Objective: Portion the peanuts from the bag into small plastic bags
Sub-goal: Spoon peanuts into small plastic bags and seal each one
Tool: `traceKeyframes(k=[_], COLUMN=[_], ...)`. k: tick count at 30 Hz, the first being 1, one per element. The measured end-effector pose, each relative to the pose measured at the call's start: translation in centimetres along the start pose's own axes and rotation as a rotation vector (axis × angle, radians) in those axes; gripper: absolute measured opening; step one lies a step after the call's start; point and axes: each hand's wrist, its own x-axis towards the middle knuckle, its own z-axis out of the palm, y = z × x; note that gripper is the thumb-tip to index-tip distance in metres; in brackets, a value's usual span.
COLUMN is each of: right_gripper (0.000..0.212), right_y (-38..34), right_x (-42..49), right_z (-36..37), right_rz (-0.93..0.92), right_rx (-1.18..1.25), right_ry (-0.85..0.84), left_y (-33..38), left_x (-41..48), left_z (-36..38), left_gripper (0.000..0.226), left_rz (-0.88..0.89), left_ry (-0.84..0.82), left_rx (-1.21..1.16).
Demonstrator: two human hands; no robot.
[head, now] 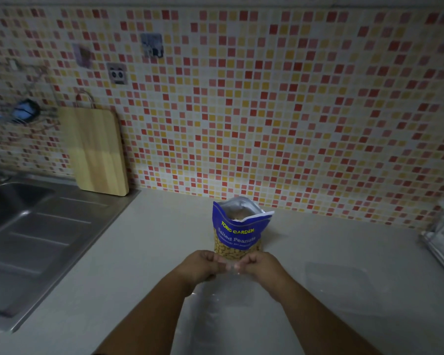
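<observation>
Left hand [199, 265]: closed; fingers pinch the top edge of a clear small plastic bag [215, 303] on its left side.
Right hand [258, 263]: closed; fingers pinch the same top edge on its right side, close to the left hand.
Small plastic bag: transparent, hanging from both hands toward the near edge of the table [139, 252]; outline faint in the dim light; contents cannot be made out.
Peanut bag [237, 231]: blue, upright, top torn open with silver lining showing; stands on the table just beyond the hands, near the back edge by the tiled wall [267, 98]; peanuts visible through its lower window.
Second plastic sheet [336, 285]: clear, lying flat on the table to the right of the hands.
Sink [36, 226]: steel, at the left edge.
Cutting board [95, 149]: wooden, leaning on the wall behind the sink.
</observation>
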Motion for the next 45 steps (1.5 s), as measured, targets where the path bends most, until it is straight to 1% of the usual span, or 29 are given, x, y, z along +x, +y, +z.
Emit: traceKeyframes(k=[2,5,7,9,12,16,20,24,26,27,29,30,31,32,34,36,38,41,45], right_gripper=[0.024,0.023,0.020,0.015,0.021,0.022,0.019,0.018,0.017,0.016,0.016,0.015,0.014,0.013,0.011,0.014,0.016,0.011,0.017], right_y=[-0.2,-0.6,-1.0,-1.6,-2.3,-3.5,-4.4,-4.7,-4.3,-4.1,-3.8,-3.7,-3.6,-3.5,-3.3,-3.2,-3.2,-3.4,-3.5], right_x=[-0.1,-0.4,-0.6,-0.8,-0.9,-1.2,-1.2,-1.0,-0.8,-0.7,-0.7,-0.7,-0.7,-0.7,-0.7,-0.8,-0.7,-0.6,-0.7], right_z=[-0.1,-0.2,-0.2,-0.2,-0.6,-1.0,-1.4,-1.5,-1.4,-1.3,-1.1,-0.9,-0.6,-0.4,0.3,0.8,1.2,1.5,1.8], right_rz=[-0.002,0.002,0.012,0.032,0.025,0.013,0.044,0.076,0.103,0.114,0.136,0.142,0.149,0.162,0.190,0.208,0.213,0.193,0.088], right_rx=[0.025,0.040,0.055,0.096,0.121,0.024,-0.149,-0.218,-0.214,-0.199,-0.135,-0.087,-0.039,-0.003,0.044,0.098,0.127,0.070,-0.109], right_ry=[0.022,0.025,-0.012,-0.054,-0.092,-0.183,-0.271,-0.270,-0.232,-0.202,-0.132,-0.099,-0.070,-0.046,-0.038,-0.077,-0.101,-0.084,0.071], left_y=[0.0,0.3,0.6,0.9,1.3,1.5,1.7,1.8,1.5,1.3,0.8,0.6,0.4,0.2,0.2,0.3,0.8,1.1,1.1], left_x=[-0.3,-0.5,-0.6,-0.6,-0.7,-0.8,-1.0,-1.1,-0.9,-0.9,-0.7,-0.7,-0.8,-0.9,-1.0,-1.2,-1.4,-1.4,-1.4], left_z=[0.1,0.1,0.1,0.0,-0.4,-0.8,-1.4,-1.7,-1.7,-1.7,-1.6,-1.4,-1.1,-0.8,-0.2,0.3,0.4,0.1,0.1], left_gripper=[0.016,0.015,0.012,0.014,0.020,0.021,0.018,0.014,0.015,0.018,0.024,0.024,0.022,0.021,0.018,0.017,0.013,0.011,0.018], left_rz=[-0.018,0.003,0.032,0.062,0.070,0.038,0.022,0.030,0.068,0.104,0.230,0.296,0.323,0.310,0.214,0.127,0.086,0.049,0.030], left_ry=[-0.078,-0.026,0.012,0.036,0.040,-0.033,-0.105,-0.144,-0.120,-0.075,0.107,0.212,0.275,0.295,0.243,0.180,0.174,0.201,0.268], left_rx=[-0.075,-0.052,-0.014,0.015,0.079,0.172,0.201,0.247,0.243,0.275,0.454,0.518,0.498,0.429,0.230,0.067,-0.023,-0.063,-0.029])
